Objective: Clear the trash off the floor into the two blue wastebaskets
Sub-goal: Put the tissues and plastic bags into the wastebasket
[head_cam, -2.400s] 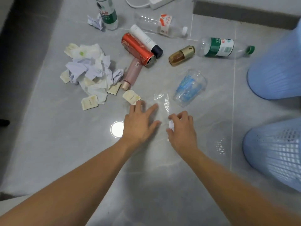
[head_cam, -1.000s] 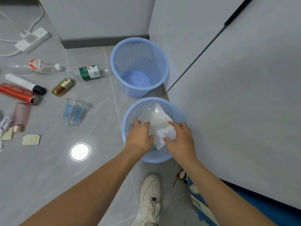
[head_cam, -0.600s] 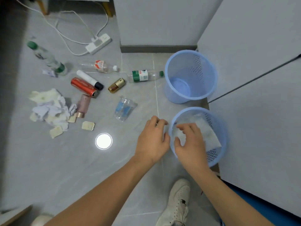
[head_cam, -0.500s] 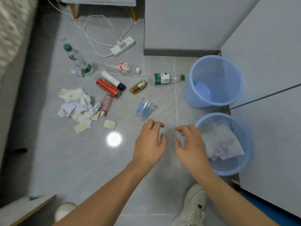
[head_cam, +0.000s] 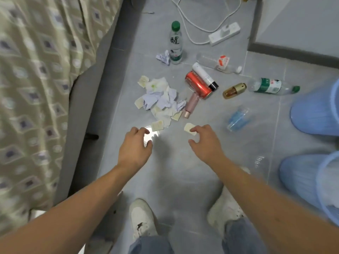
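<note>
Trash lies on the grey tile floor: a pile of crumpled paper (head_cam: 160,99), small cream paper scraps (head_cam: 157,125), a red can (head_cam: 198,85), a white tube (head_cam: 204,75), a pink tube (head_cam: 191,105), a gold bottle (head_cam: 234,90), three plastic bottles (head_cam: 176,43) and a crushed clear cup (head_cam: 238,119). My left hand (head_cam: 135,145) hovers open just below one scrap. My right hand (head_cam: 205,142) is open, its fingertips touching another cream scrap (head_cam: 188,127). Two blue wastebaskets (head_cam: 315,110) (head_cam: 310,182) stand at the right edge.
A bed with a patterned cover (head_cam: 36,88) runs along the left. A white power strip (head_cam: 224,33) and its cable lie at the back. A grey cabinet (head_cam: 300,24) stands back right. My two white shoes (head_cam: 143,219) are planted below my hands.
I dropped the clear plastic bag into the nearer wastebasket, then turned left. Both hands, now empty, have moved back over the floor to the cream scraps.
</note>
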A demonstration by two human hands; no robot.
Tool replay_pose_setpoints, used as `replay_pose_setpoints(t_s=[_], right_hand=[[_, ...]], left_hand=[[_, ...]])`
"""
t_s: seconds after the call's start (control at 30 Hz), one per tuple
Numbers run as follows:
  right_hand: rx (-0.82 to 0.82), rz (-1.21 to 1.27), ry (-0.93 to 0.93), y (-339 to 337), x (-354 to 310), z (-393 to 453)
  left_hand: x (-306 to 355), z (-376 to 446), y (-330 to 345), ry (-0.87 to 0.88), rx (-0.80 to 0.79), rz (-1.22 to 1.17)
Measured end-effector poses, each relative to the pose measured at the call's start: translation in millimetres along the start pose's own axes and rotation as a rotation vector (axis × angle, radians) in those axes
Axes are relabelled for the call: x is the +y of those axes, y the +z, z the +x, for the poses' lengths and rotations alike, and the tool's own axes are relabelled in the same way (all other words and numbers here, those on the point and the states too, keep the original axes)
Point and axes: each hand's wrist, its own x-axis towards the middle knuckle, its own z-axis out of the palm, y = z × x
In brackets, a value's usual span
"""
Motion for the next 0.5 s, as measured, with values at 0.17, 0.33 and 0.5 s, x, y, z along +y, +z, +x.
replay_pose_setpoints(t_s=[0.17, 0.33, 0.5], right_hand=[[-0.038, -0.125, -0.016, 54, 19, 68], [-0.021, -0.272, -0.037, 86, 50, 114], [0.003, -0.388, -0.162, 102, 76, 135]], left_hand=[[-33, 62, 48, -0.096, 0.022, -0.068], [-40, 113, 111, -0.095, 0.023, -0.125], [-37, 139, 152, -0.038, -0.026, -0.064]])
